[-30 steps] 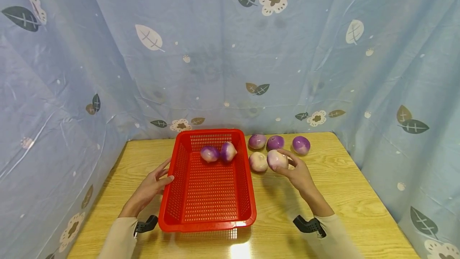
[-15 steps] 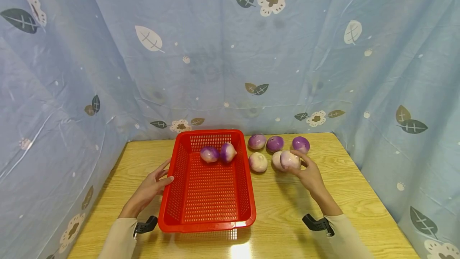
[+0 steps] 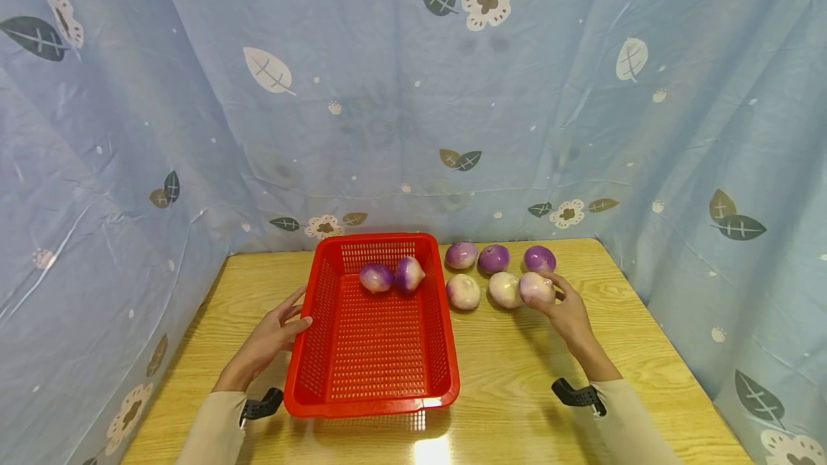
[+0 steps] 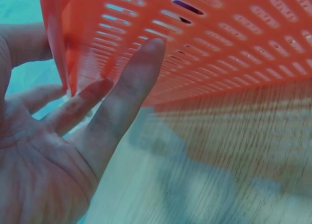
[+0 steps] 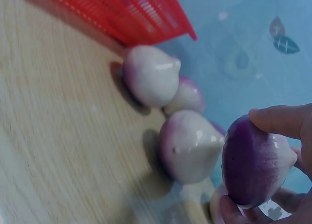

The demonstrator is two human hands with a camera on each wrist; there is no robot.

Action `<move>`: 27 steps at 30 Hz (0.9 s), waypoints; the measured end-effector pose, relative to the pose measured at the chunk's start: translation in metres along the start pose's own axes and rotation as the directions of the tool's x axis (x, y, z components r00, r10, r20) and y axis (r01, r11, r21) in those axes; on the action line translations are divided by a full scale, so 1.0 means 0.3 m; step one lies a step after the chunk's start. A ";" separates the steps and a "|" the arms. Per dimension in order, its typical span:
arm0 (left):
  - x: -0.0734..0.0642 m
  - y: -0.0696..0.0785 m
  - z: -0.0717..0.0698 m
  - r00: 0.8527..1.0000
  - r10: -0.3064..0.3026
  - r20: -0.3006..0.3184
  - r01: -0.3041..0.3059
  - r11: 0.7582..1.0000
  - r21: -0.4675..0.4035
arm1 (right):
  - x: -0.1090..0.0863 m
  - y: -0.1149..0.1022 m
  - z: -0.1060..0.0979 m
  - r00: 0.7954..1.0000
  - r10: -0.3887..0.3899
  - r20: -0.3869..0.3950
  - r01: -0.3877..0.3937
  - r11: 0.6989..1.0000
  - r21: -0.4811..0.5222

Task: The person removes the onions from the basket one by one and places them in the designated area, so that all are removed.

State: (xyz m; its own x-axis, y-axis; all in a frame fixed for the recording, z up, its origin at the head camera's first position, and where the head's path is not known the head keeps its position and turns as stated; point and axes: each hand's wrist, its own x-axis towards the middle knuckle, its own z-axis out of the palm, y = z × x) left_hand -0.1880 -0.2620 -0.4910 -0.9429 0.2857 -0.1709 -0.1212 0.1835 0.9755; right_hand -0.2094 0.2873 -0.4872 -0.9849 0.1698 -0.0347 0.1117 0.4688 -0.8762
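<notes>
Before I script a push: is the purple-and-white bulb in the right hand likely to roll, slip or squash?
The purple-and-white bulb will likely roll, given its rounded sides. It may slip; glossy highlights suggest smooth skin. Probably stiff: no dent shows where the right hand grips it.

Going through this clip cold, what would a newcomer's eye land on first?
Most likely the bright red basket near the middle of the table, with two purple-and-white onions toward its far end and the left hand at its left side. Next, probably the onion held in the right hand, to the basket's right, with five loose onions nearby. Behind it all hangs a pale blue curtain patterned with leaves and flowers.
</notes>
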 end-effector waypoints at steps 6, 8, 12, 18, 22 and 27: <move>0.001 0.004 0.002 1.000 -0.002 -0.004 0.002 1.000 -0.005 | 0.030 0.048 -0.004 0.999 0.037 -0.032 -0.037 0.999 0.008; 0.000 0.005 0.002 1.000 -0.004 -0.003 0.004 1.000 -0.005 | 0.038 0.061 -0.005 0.998 0.048 -0.039 -0.048 0.999 0.006; 0.000 0.004 0.003 1.000 -0.010 -0.005 0.010 1.000 -0.005 | 0.053 0.085 -0.007 0.996 0.069 -0.050 -0.070 0.997 -0.026; 0.004 0.004 0.004 1.000 -0.010 -0.004 0.010 1.000 -0.009 | 0.071 0.118 -0.010 0.996 0.072 -0.052 -0.076 0.994 -0.074; 0.005 0.002 0.002 1.000 -0.009 0.002 0.009 1.000 -0.015 | 0.077 0.131 -0.009 0.996 0.072 -0.042 -0.076 0.993 -0.090; 0.005 -0.001 -0.003 1.000 -0.005 0.003 0.005 1.000 -0.016 | 0.084 0.128 -0.001 0.998 0.055 -0.029 -0.057 0.995 -0.084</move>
State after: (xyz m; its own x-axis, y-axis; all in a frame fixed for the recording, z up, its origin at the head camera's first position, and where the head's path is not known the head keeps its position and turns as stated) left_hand -0.1897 -0.2623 -0.4915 -0.9414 0.2877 -0.1762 -0.1310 0.1694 0.9768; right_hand -0.2299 0.3099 -0.5217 -0.9729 0.2208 -0.0688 0.1789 0.5296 -0.8292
